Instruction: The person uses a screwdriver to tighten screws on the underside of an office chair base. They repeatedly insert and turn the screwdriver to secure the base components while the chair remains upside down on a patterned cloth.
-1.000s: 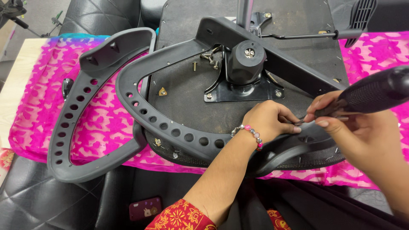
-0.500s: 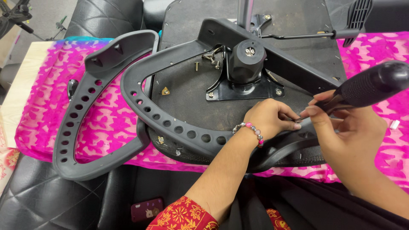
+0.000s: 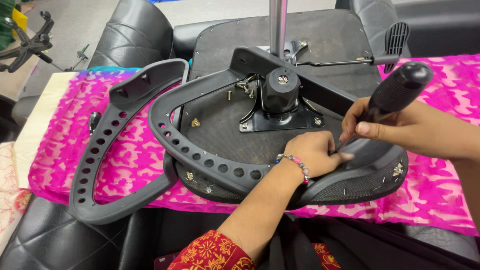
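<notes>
My right hand (image 3: 380, 125) has its grip closed around a screwdriver (image 3: 395, 95), fingers wrapped on the thick black handle, which tilts up and to the right. The shaft runs down and left toward the near edge of the upturned seat (image 3: 300, 45); its tip is hidden behind my left hand (image 3: 312, 152), so I cannot tell what it touches. My left hand lies on the seat's underside just beside that shaft, fingers curled at the point where it meets the seat, a beaded bracelet (image 3: 295, 162) on the wrist. Whether this grip pinches anything I cannot tell.

The seat lies bottom up on a pink cloth (image 3: 125, 155) over the table. At its middle stands the black mechanism (image 3: 280, 95) with a metal post (image 3: 277, 25) rising from it. A grey armrest (image 3: 200, 150) with a row of holes curves along the seat's left side, touching it. A second armrest (image 3: 110, 150) lies just left of it on the cloth. Loose screws (image 3: 245, 87) sit near the mechanism.
</notes>
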